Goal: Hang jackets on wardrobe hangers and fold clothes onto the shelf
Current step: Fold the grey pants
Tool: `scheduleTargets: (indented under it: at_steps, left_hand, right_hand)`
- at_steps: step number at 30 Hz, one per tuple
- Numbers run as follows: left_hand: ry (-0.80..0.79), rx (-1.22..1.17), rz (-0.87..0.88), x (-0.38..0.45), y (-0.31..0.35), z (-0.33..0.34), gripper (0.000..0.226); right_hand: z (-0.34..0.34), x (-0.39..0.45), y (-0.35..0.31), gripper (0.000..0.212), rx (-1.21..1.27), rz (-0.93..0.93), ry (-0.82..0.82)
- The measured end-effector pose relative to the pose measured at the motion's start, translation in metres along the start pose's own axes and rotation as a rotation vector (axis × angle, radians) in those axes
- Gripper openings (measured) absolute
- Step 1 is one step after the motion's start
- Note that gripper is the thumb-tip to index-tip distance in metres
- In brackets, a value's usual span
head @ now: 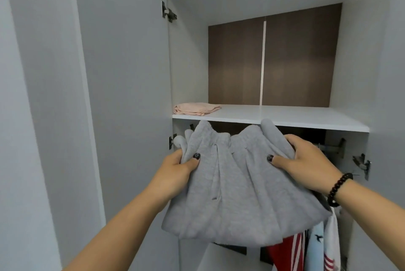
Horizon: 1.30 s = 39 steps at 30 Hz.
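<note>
Grey folded garment (236, 185) sits clamped between my left hand (175, 169) and right hand (306, 161), shelf (285, 117) just above them.

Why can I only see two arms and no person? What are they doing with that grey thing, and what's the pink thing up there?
The camera sits on the person's head and looks forward and down, so you see what they see: their own two arms reaching out. There is just this one picture, taken from that spot.

They stand at an open wardrobe. The left hand and the right hand each grip a side of a folded grey garment, holding it up just below the white shelf. It is not on the shelf yet.

The pink thing is a folded pink cloth lying on the left end of that shelf. Below, at the bottom right, some hanging clothes in red, white and light blue peek out. The right wrist wears a dark bead bracelet.
</note>
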<state>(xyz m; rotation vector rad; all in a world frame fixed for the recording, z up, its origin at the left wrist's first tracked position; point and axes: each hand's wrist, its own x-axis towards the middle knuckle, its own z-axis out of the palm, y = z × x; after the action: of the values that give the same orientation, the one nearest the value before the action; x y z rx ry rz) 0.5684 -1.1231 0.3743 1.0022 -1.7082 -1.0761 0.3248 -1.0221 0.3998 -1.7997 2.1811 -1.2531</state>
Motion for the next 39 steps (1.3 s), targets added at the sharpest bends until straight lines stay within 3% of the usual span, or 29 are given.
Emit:
scheduleTargets:
  at_steps: [12, 18, 24, 27, 30, 34, 36, 39]
  left_hand:
    - [-0.207, 0.113, 0.304, 0.188, 0.008, 0.035, 0.014]
    - [-0.261, 0.360, 0.449, 0.284, 0.056, 0.107, 0.020]
    - [-0.272, 0.603, 0.573, 0.381, 0.117, 0.219, 0.023]
    - [-0.280, 0.641, 0.651, 0.421, 0.145, 0.283, 0.008]
    - [-0.317, 0.645, 0.708, 0.448, 0.161, 0.345, 0.008]
    - [-0.343, 0.640, 0.757, 0.468, 0.152, 0.413, 0.013]
    - [-0.347, 0.609, 0.795, 0.470, 0.147, 0.431, 0.032]
    - [-0.426, 0.741, 0.814, 0.460, 0.145, 0.428, 0.044]
  right_hand:
    - [-0.001, 0.117, 0.028, 0.017, -0.047, 0.103, 0.263]
    - [-0.027, 0.156, 0.068, 0.047, 0.037, 0.230, 0.494]
    - [-0.054, 0.200, 0.108, 0.072, 0.051, 0.205, 0.640]
    - [-0.075, 0.219, 0.134, 0.061, -0.017, 0.209, 0.652]
    - [-0.088, 0.231, 0.160, 0.043, -0.129, 0.262, 0.656]
    - [-0.091, 0.240, 0.181, 0.023, -0.254, 0.434, 0.429]
    - [-0.093, 0.244, 0.183, 0.026, -0.461, 0.477, 0.365]
    - [-0.095, 0.250, 0.176, 0.023, -0.655, 0.444, 0.543]
